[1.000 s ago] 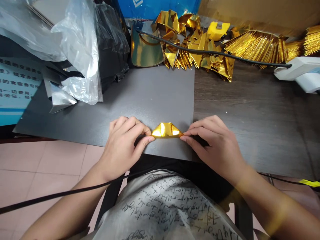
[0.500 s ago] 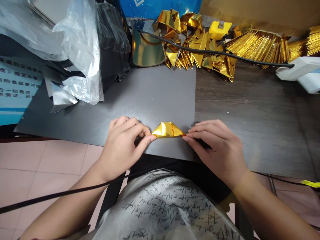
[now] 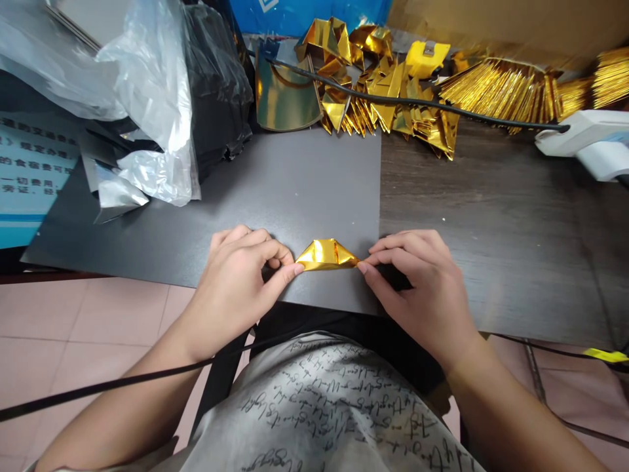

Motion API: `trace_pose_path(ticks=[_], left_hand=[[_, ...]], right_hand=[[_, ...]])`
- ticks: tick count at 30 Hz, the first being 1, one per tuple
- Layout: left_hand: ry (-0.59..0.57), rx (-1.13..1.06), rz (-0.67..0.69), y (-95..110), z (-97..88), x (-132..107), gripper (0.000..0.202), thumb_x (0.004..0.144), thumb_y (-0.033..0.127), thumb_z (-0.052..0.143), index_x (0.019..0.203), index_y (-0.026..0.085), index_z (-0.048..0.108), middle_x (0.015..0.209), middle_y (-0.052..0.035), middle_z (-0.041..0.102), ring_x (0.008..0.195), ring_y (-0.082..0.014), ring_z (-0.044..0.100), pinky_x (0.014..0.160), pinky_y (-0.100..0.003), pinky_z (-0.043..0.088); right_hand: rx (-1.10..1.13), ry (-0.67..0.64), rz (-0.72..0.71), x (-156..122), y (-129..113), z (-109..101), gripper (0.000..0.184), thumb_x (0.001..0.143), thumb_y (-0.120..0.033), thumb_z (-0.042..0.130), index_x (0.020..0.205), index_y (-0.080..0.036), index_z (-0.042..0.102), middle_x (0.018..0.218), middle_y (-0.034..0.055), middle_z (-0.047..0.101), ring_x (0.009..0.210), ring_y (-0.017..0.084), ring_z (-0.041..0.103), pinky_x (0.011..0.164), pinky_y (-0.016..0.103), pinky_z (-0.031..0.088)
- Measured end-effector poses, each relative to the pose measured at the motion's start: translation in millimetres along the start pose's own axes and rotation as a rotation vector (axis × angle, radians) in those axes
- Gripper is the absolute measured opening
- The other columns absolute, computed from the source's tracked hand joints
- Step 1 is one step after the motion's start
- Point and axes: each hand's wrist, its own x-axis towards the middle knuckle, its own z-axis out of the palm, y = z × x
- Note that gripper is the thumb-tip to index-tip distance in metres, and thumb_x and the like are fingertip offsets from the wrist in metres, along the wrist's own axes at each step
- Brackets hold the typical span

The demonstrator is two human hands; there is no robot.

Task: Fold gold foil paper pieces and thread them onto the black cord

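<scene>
A small folded piece of gold foil paper (image 3: 325,253), boat-like with a raised middle and two pointed ends, is held just at the front of a dark grey board (image 3: 275,190). My left hand (image 3: 248,269) pinches its left tip between thumb and forefinger. On the other side my right hand (image 3: 417,278) grips the right tip the same way, its other fingers stretched forward beside the thumb. The underside of the foil piece is hidden.
Behind lie a heap of folded gold foil pieces (image 3: 393,92), a fanned foil bundle (image 3: 506,88), a yellow clip-like object (image 3: 426,59) and a black cable (image 3: 383,100). Plastic bags (image 3: 157,98) occupy the back left; a white device (image 3: 584,134) stands at right.
The view has shifted slightly, so most things sit a little further left. Both hands keep their pinch on the foil piece, with its shape nearly the same.
</scene>
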Motion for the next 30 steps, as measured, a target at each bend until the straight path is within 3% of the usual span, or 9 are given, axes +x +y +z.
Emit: trace_pose_path(ticks=[8, 12, 15, 30], left_hand=[[-0.019, 0.001, 0.005, 1.2, -1.1, 3.3, 0.019, 0.093, 0.038, 0.067, 0.081, 0.023, 0.07, 0.078, 0.0023, 0.065, 0.081, -0.0181, 0.053, 0.088, -0.038, 0.03], [-0.007, -0.018, 0.016, 1.6, -0.8, 3.8, 0.02, 0.092, 0.036, 0.069, 0.078, 0.022, 0.067, 0.078, 0.0028, 0.065, 0.081, -0.0181, 0.053, 0.087, -0.038, 0.031], [-0.008, -0.024, 0.028, 1.7, -1.2, 4.5, 0.021, 0.092, 0.034, 0.069, 0.076, 0.021, 0.066, 0.078, 0.0029, 0.066, 0.08, -0.0177, 0.053, 0.087, -0.038, 0.031], [-0.024, -0.025, 0.01, 2.8, -1.2, 4.9, 0.02, 0.094, 0.033, 0.064, 0.078, 0.022, 0.068, 0.077, 0.0017, 0.063, 0.082, -0.0186, 0.051, 0.088, -0.039, 0.029]], right_hand=[[0.042, -0.015, -0.065, 0.9, -0.6, 2.5, 0.005, 0.095, -0.026, 0.065, 0.095, -0.022, 0.068, 0.101, 0.0058, 0.073, 0.097, 0.024, 0.063, 0.089, 0.046, 0.048], [0.016, 0.011, -0.109, 1.4, -1.3, 3.5, 0.004, 0.095, -0.023, 0.067, 0.091, -0.022, 0.069, 0.098, 0.005, 0.074, 0.096, 0.023, 0.064, 0.089, 0.045, 0.05], [0.005, 0.043, -0.135, 0.4, -1.1, 4.3, 0.005, 0.094, -0.021, 0.07, 0.089, -0.021, 0.07, 0.095, 0.0031, 0.075, 0.098, 0.023, 0.066, 0.098, 0.049, 0.049], [0.065, 0.041, 0.027, 2.4, -5.2, 6.8, 0.008, 0.092, -0.024, 0.072, 0.084, -0.022, 0.073, 0.092, 0.0028, 0.07, 0.093, 0.021, 0.061, 0.087, 0.043, 0.047]])
